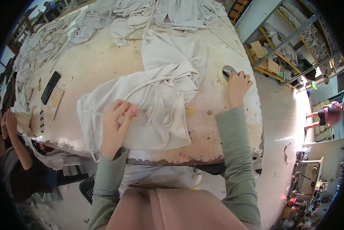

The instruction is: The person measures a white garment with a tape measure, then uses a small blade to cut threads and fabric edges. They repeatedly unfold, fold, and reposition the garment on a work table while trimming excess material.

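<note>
The pale garment (160, 134) lies in front of the person on the bench (206, 142), its lower part spread fairly flat toward the near edge, while its upper part is bunched and runs up toward the far side. Its cords (149, 82) trail loose across it, neither tied nor tucked, and no tape shows stuck to it. So the spreading looks partly done; the creased middle and the stray cords seem to be left as they are, and nothing shows as finished. The left hand (115, 128) is over the garment's left half, half open with fingers loosely curled, nothing seen in it; whether it touches the cloth I cannot tell. The right hand (239, 87) is at the tape roll (221, 76) on the right, fingers bent and slightly apart; whether it grips the roll or merely rests against it is unclear. More pale cloth (187, 17) lies heaped along the bench's far side, unsorted by the look of it.
</note>
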